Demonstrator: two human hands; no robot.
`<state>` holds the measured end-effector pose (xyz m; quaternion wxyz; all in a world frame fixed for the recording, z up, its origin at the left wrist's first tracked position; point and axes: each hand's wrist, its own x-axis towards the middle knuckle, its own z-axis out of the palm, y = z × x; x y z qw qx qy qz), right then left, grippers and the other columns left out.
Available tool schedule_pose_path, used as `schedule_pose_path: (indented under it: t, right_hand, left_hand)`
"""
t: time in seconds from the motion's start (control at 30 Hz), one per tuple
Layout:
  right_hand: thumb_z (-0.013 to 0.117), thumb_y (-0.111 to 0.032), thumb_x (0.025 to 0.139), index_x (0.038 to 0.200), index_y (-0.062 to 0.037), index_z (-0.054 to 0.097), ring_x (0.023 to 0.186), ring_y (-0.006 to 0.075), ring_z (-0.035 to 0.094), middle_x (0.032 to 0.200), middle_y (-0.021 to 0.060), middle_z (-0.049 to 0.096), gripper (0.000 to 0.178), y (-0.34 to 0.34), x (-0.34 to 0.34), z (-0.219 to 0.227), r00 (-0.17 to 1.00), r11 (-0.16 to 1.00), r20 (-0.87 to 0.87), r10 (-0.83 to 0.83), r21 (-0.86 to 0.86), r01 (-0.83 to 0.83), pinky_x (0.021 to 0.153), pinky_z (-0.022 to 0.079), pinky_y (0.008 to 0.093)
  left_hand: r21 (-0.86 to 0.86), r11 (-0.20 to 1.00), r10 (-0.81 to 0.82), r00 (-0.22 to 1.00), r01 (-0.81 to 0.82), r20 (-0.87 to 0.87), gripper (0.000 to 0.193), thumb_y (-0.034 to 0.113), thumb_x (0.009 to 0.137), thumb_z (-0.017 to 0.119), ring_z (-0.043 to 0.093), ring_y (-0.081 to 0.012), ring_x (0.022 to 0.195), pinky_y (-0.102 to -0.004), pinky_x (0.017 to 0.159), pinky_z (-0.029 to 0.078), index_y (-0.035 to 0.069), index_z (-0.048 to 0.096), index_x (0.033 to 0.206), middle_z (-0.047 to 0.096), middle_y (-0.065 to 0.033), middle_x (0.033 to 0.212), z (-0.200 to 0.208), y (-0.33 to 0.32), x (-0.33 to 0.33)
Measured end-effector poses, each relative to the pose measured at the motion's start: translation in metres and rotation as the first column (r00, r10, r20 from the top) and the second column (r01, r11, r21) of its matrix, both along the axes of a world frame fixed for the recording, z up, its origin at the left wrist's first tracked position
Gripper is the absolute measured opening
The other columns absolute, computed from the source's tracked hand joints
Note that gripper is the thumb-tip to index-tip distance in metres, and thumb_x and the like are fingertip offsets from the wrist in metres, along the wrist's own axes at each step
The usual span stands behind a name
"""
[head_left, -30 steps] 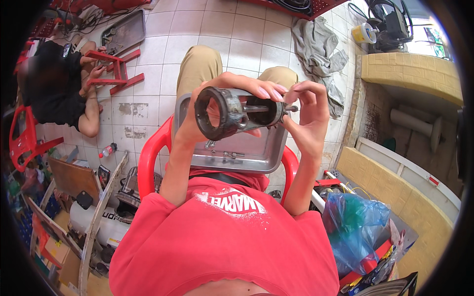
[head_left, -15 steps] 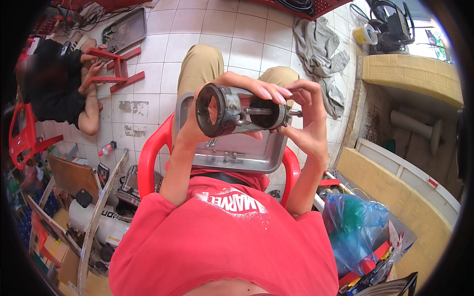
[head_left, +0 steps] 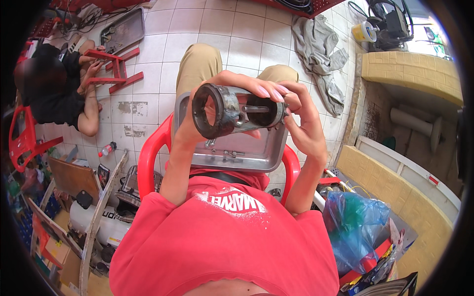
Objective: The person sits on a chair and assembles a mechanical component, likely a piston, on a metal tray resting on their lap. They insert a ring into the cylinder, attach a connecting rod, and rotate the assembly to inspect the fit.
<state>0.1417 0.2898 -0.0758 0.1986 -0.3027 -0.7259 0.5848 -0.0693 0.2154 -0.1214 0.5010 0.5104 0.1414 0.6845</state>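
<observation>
In the head view, both hands hold a grey metal cylindrical housing [head_left: 232,111] up close to the camera, above a shallow steel tray [head_left: 232,155] that rests on the person's lap. The housing is a short, dull tube lying roughly sideways, its wide dark ring mouth turned toward the left and toward the viewer, the rim blackened and scuffed. Behind the ring the body opens into a cut-out window with a thin shaft crossing it, and a second round opening shows toward the right end. The left hand [head_left: 197,130] is clenched around the ring end from below and behind, its fingers curling over the top. The right hand [head_left: 301,121] grasps the right end, fingertips [head_left: 269,91] pressed on the upper edge. A few small metal parts lie in the tray beneath. The person sits on a red plastic chair [head_left: 148,163] over a tiled floor [head_left: 247,49]; a grey cloth [head_left: 318,49] lies further off
</observation>
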Motion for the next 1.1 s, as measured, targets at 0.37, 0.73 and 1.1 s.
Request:
schedule_pose_path:
  t: [0.37,0.73,1.1]
  right_hand:
    - [0.065,0.006,0.092,0.13,-0.0034,0.046,0.109,0.0165,0.062,0.114,0.0118,0.064,0.044,-0.005,-0.008,-0.005,0.967,0.991,-0.216,-0.132,0.0,0.135,0.096,0.047,0.0347]
    - [0.062,0.005,0.096,0.127,-0.0033,0.049,0.102,0.0137,0.058,0.103,0.0072,0.062,0.035,-0.002,-0.014,-0.004,0.978,0.986,-0.174,-0.118,0.1,0.137,0.088,0.05,0.0312]
    - [0.067,0.003,0.089,0.125,-0.0029,0.052,0.097,0.0157,0.062,0.097,0.0076,0.064,0.04,-0.003,-0.013,-0.01,0.954,0.975,-0.264,-0.139,0.133,0.179,0.091,0.049,0.0307]
  left_hand:
    - [-0.077,0.995,0.069,0.982,-0.057,0.174,0.05,-0.002,0.077,0.083,0.063,-0.0403,0.12,-0.0524,0.102,0.054,-0.008,0.057,0.12,0.065,-0.0238,0.118,0.011,-0.006,0.01]
    - [-0.066,0.992,0.12,0.979,-0.111,0.164,0.054,-0.004,0.072,0.085,0.065,-0.0398,0.117,-0.0517,0.102,0.055,-0.009,0.058,0.119,0.066,-0.0233,0.116,0.008,-0.004,0.01]
    - [-0.06,0.996,0.078,0.972,-0.066,0.224,0.055,-0.006,0.071,0.086,0.064,-0.0387,0.118,-0.05,0.1,0.055,-0.009,0.058,0.118,0.066,-0.0255,0.114,0.012,-0.002,0.012]
